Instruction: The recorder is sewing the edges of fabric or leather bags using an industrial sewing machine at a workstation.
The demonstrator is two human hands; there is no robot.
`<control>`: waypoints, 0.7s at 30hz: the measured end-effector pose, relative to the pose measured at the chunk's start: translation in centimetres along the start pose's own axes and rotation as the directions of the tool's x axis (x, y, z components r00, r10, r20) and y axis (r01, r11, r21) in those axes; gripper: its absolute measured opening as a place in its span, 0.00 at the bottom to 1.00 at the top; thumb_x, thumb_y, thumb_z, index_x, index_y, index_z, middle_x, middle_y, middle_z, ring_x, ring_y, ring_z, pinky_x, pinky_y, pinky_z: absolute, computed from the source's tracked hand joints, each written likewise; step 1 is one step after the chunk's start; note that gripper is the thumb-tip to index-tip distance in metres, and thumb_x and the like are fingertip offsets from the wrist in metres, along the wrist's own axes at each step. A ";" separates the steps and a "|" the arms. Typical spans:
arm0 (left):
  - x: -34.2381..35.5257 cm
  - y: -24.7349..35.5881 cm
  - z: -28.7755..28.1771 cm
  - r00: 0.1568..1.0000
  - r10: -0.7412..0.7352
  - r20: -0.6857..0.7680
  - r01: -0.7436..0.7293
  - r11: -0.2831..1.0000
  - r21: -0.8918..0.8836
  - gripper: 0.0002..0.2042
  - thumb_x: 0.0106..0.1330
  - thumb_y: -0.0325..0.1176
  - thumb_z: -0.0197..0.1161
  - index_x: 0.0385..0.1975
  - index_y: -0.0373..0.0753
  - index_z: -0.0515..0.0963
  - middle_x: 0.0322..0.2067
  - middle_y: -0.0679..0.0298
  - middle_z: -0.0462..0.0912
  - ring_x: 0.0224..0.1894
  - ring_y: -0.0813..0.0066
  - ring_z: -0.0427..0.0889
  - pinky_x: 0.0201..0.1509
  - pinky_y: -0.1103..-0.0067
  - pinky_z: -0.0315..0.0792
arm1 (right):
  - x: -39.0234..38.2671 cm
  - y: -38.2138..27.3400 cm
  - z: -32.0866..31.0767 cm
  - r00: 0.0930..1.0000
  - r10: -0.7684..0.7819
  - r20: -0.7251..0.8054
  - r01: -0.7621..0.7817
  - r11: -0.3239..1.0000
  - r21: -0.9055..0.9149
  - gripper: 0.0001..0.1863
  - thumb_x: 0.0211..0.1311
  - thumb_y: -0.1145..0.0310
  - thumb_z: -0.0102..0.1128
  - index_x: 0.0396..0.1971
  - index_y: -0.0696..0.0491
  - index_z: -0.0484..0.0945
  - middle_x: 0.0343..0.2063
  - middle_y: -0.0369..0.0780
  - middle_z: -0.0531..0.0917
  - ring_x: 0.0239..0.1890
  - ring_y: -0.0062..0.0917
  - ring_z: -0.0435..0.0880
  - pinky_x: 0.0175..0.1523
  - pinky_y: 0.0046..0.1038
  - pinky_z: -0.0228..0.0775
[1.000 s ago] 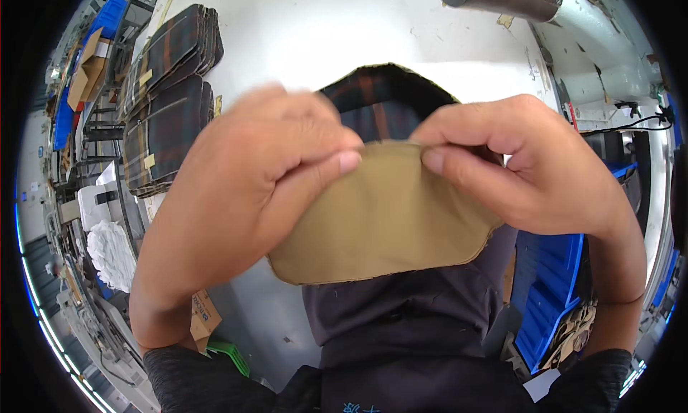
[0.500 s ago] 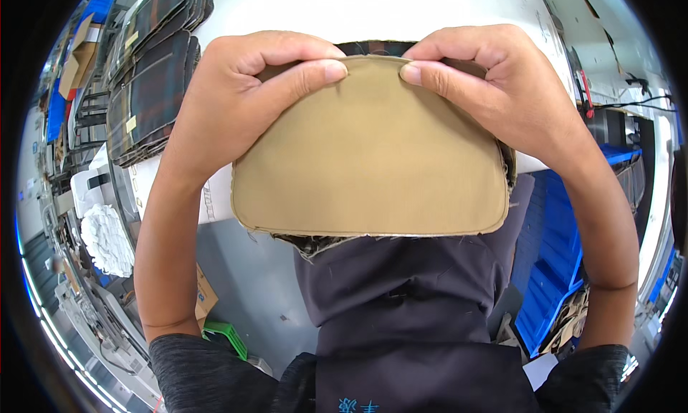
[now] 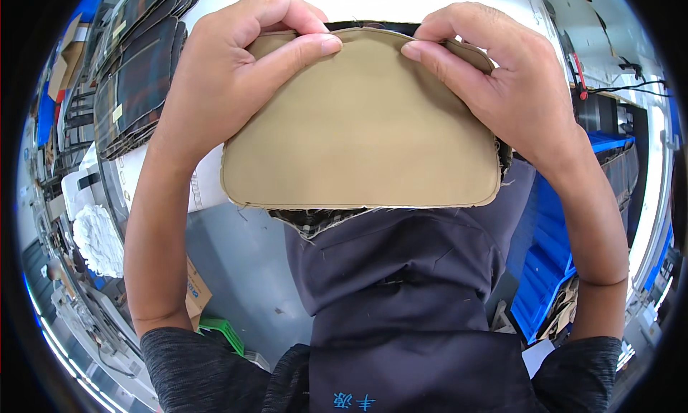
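1. Tan cloth point(image 3: 358, 126): smooth, round-cornered, held above the lap point(image 3: 390, 259); frayed plaid fabric point(image 3: 315, 222) behind.
2. Left hand point(image 3: 226, 73): thumb and fingers pinch top edge.
3. Right hand point(image 3: 512, 73): pinches same edge.

Tabletop point(image 3: 380, 1) free ahead, tan panel point(image 3: 362, 126) blocking centre

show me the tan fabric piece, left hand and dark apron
Tan fabric piece point(image 3: 362, 123), head view: its middle
Left hand point(image 3: 223, 76), head view: its back
Dark apron point(image 3: 412, 313), head view: its front
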State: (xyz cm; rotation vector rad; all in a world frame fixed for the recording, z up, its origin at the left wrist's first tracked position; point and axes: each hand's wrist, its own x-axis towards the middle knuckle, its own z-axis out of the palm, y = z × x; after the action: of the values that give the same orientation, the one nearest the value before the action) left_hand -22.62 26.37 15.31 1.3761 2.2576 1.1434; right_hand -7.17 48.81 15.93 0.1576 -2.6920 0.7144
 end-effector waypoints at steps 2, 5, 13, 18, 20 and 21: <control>0.0 0.2 -0.1 1.000 0.030 -0.010 -0.029 0.997 0.066 0.06 0.68 0.29 0.73 0.35 0.35 0.82 0.43 0.63 0.88 0.45 0.81 0.84 0.52 0.82 0.76 | 0.3 -0.2 -0.3 0.999 0.038 0.021 -0.039 0.999 0.018 0.09 0.63 0.68 0.75 0.35 0.57 0.85 0.30 0.37 0.86 0.32 0.25 0.85 0.41 0.25 0.77; -0.2 0.5 -0.3 0.999 -0.045 -0.012 0.045 0.999 0.020 0.07 0.68 0.30 0.73 0.34 0.35 0.82 0.42 0.63 0.87 0.44 0.81 0.83 0.52 0.81 0.76 | 0.6 -0.2 -0.1 0.995 0.091 0.046 -0.094 0.993 0.065 0.10 0.63 0.67 0.75 0.34 0.57 0.84 0.27 0.36 0.85 0.30 0.22 0.82 0.39 0.24 0.75; -0.1 0.4 -0.3 0.997 -0.079 0.024 0.080 0.994 -0.072 0.06 0.70 0.27 0.71 0.35 0.35 0.80 0.39 0.66 0.85 0.41 0.85 0.81 0.47 0.84 0.75 | 0.4 0.6 0.5 0.994 0.107 0.015 -0.108 0.985 0.132 0.11 0.65 0.66 0.75 0.32 0.57 0.83 0.26 0.36 0.83 0.29 0.21 0.80 0.39 0.24 0.74; -0.1 0.4 -0.1 0.996 -0.088 0.003 0.088 0.990 -0.106 0.06 0.69 0.26 0.72 0.34 0.36 0.80 0.38 0.67 0.84 0.40 0.86 0.81 0.46 0.85 0.75 | 0.4 0.6 0.3 0.999 0.054 0.000 -0.054 0.993 0.100 0.10 0.65 0.67 0.74 0.32 0.57 0.82 0.26 0.36 0.83 0.30 0.22 0.80 0.39 0.25 0.74; -0.1 0.4 0.1 0.996 -0.091 -0.003 0.090 0.989 -0.120 0.06 0.69 0.26 0.72 0.34 0.36 0.80 0.38 0.67 0.84 0.40 0.86 0.81 0.46 0.85 0.75 | 0.3 0.6 0.3 0.998 0.064 0.001 -0.064 0.993 0.099 0.10 0.65 0.67 0.74 0.32 0.57 0.82 0.26 0.36 0.83 0.30 0.22 0.80 0.39 0.25 0.74; -0.1 0.3 0.3 0.996 -0.088 -0.007 0.087 0.990 -0.109 0.06 0.69 0.26 0.72 0.34 0.36 0.80 0.38 0.67 0.84 0.40 0.86 0.81 0.46 0.85 0.75 | 0.2 0.6 0.3 0.997 0.075 0.004 -0.075 0.992 0.100 0.10 0.65 0.67 0.74 0.32 0.57 0.82 0.26 0.36 0.83 0.30 0.22 0.79 0.39 0.25 0.73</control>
State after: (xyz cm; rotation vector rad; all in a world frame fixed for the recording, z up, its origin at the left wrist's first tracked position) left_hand -22.24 26.53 15.35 1.2202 2.2048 1.2285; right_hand -7.62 49.17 15.50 0.0816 -2.6750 0.8727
